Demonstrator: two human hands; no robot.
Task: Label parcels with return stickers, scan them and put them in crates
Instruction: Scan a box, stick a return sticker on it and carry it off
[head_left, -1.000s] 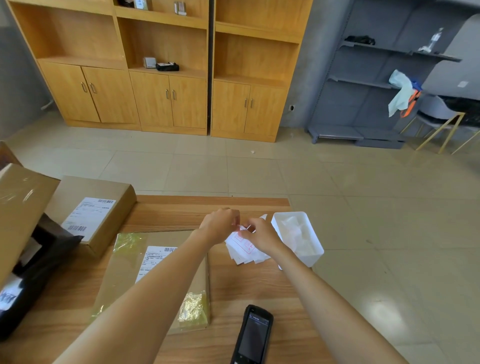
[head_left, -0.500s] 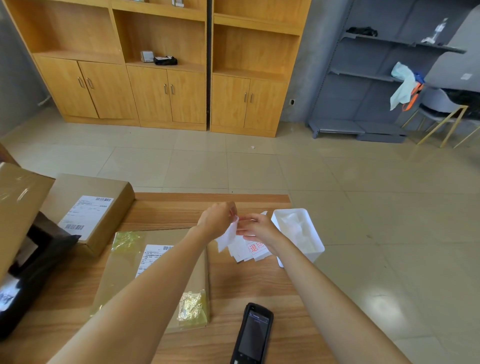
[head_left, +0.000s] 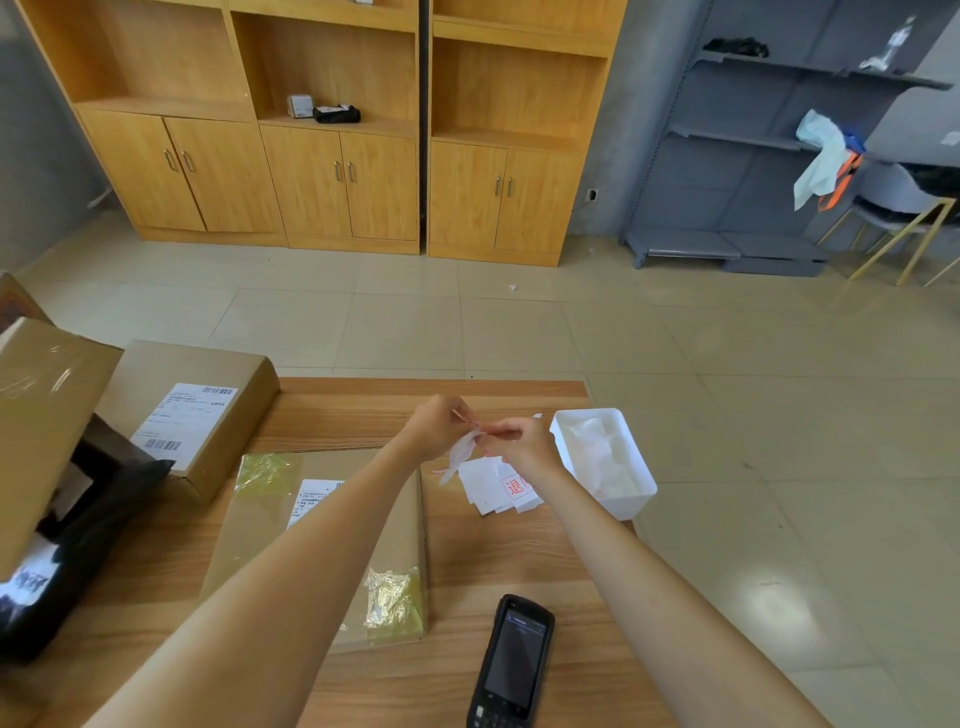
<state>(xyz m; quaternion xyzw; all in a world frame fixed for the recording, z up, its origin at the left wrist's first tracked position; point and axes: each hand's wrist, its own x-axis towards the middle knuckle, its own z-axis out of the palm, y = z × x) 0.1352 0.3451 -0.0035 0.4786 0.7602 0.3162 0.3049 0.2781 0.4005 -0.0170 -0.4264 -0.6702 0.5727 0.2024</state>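
My left hand (head_left: 436, 426) and my right hand (head_left: 519, 441) meet above the wooden table (head_left: 498, 551), both pinching a small white return sticker (head_left: 460, 452) whose backing hangs down curled. Below them lies a pile of white stickers with red print (head_left: 501, 488). A flat cardboard parcel (head_left: 400, 519) with yellow tape and a shipping label lies under my left forearm. A black handheld scanner (head_left: 511, 662) rests near the table's front edge.
A white plastic bin (head_left: 631, 499) with crumpled backing paper stands at the table's right edge. A second labelled cardboard box (head_left: 197, 415) sits at the left, beside a black bag (head_left: 88, 525) and a large open carton (head_left: 41, 415). Wooden cabinets line the far wall.
My hands lifted a sticker off the pile and are pulling it apart from its backing; the backing now dangles lower from my left fingers.
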